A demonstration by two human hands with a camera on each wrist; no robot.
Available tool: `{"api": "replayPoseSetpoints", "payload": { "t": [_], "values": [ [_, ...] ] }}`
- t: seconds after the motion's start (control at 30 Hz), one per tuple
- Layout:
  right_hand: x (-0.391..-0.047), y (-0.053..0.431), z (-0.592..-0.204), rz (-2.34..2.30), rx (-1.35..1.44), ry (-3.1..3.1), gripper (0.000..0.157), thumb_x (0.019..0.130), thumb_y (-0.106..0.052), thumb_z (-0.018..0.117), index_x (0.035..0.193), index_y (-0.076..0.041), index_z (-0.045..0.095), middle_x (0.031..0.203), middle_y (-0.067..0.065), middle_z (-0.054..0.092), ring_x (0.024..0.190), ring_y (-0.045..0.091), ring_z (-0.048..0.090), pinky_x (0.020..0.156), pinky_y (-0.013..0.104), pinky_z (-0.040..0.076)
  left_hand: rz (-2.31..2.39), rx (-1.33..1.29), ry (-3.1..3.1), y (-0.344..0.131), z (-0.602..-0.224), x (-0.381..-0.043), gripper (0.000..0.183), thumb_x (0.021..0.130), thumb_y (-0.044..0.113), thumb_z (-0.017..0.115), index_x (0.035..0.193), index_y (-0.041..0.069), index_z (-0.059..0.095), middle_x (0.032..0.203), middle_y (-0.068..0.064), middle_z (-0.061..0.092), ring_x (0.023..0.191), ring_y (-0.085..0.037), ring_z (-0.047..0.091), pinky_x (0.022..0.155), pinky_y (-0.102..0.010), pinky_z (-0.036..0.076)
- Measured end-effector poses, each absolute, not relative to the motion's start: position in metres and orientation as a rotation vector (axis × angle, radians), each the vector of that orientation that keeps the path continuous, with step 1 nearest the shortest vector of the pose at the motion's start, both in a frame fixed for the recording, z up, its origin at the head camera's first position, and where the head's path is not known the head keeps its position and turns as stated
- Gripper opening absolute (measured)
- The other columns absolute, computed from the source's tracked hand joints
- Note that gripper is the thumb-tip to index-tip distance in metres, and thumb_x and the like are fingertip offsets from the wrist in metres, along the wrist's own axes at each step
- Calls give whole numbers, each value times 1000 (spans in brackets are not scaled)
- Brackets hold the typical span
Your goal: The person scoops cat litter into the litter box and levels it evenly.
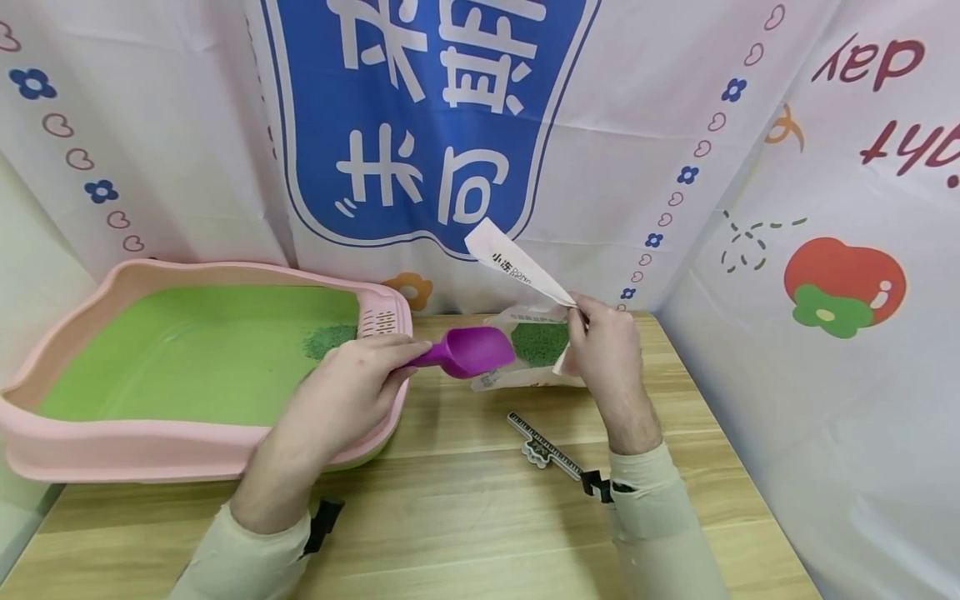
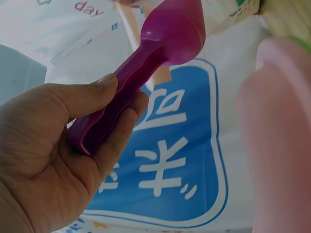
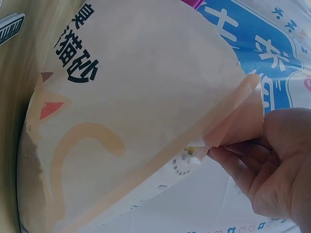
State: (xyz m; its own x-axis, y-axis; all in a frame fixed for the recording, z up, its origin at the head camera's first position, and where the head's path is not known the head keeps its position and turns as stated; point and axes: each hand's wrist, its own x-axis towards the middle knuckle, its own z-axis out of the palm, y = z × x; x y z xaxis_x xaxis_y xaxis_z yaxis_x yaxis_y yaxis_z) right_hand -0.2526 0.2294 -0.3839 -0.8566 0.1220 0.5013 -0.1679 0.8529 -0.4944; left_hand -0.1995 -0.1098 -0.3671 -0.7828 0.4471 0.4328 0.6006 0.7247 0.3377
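Note:
My left hand [image 1: 352, 383] grips the handle of a purple scoop [image 1: 476, 350], thumb on top and fingers beneath in the left wrist view [image 2: 170, 34]. The scoop's bowl lies at the mouth of a cat litter bag [image 1: 525, 312], and no granules show in it. Green litter granules [image 1: 540, 343] are visible inside the bag, which lies on its side. My right hand [image 1: 607, 350] pinches the bag's edge and lifts its flap; the right wrist view shows the printed bag [image 3: 146, 97] close up. Left of the scoop stands a litter box [image 1: 135, 450] with a small patch of green granules [image 1: 330, 340] inside.
A ruler-like black and white strip [image 1: 543, 446] lies on the wooden table [image 1: 450, 517], near the right sleeve. Printed cloth [image 1: 630, 100] hangs behind the table and on its right. The litter box takes up the table's left side.

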Motion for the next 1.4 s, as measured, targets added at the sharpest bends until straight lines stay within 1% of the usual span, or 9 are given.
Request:
{"api": "replayPoseSetpoints", "payload": {
  "t": [0.23,0.37,0.43,0.63,0.83,1.03,1.13,1.33,1.4],
  "values": [
    [-252,229,-383,727,41,-2494,26,115,-12,70,134,-4,86,123,25,88,98,44,90,81,56,75,-710,-815,-2666,-94,-380,-207,29,113,9,77,141,15,86,133,-7,89,125,-31,87,109,-57,71],
    [-252,229,-383,719,46,-2496,26,116,-12,70,134,-4,86,123,25,88,97,44,90,81,56,75,-724,-846,-2664,-85,-385,-211,26,113,11,78,137,14,87,123,-5,89,115,-27,87,102,-50,73],
    [-252,229,-383,713,47,-2497,26,116,-13,70,135,-4,86,123,25,88,98,44,90,81,56,75,-710,-856,-2660,-80,-386,-213,25,112,10,79,135,13,88,120,-5,89,110,-26,87,99,-49,73],
    [-252,229,-385,705,44,-2496,27,116,-12,69,135,-4,86,122,25,88,95,44,90,78,56,75,-664,-847,-2694,-64,-389,-220,25,112,9,79,135,12,87,125,-9,90,115,-33,88,103,-53,73],
    [-252,229,-386,711,43,-2494,27,115,-12,69,134,-4,86,120,25,88,91,44,89,74,55,74,-631,-850,-2735,-52,-394,-224,22,112,8,78,131,10,88,122,-10,90,112,-32,88,101,-49,73],
    [-252,229,-386,716,43,-2498,27,116,-12,69,134,-4,86,119,25,88,88,42,89,71,54,73,-608,-863,-2762,-45,-400,-230,20,111,8,78,129,11,88,119,-9,89,112,-33,87,103,-50,73],
    [-252,229,-385,718,43,-2502,27,116,-13,69,134,-4,86,119,25,88,87,42,89,70,53,73,-598,-857,-2772,-42,-403,-232,21,111,6,78,129,11,87,117,-11,89,110,-33,87,102,-50,73],
    [-252,229,-386,719,44,-2515,27,116,-14,69,135,-5,86,120,25,88,87,42,89,70,52,74,-575,-822,-2809,-36,-409,-235,25,112,9,77,135,10,86,124,-14,88,112,-36,87,101,-52,73],
    [-252,229,-386,716,44,-2517,26,116,-15,70,135,-6,86,120,25,88,88,42,89,72,53,74,-560,-810,-2822,-34,-411,-236,23,112,8,77,133,11,86,125,-14,88,110,-37,87,98,-53,74]
  ]
}}
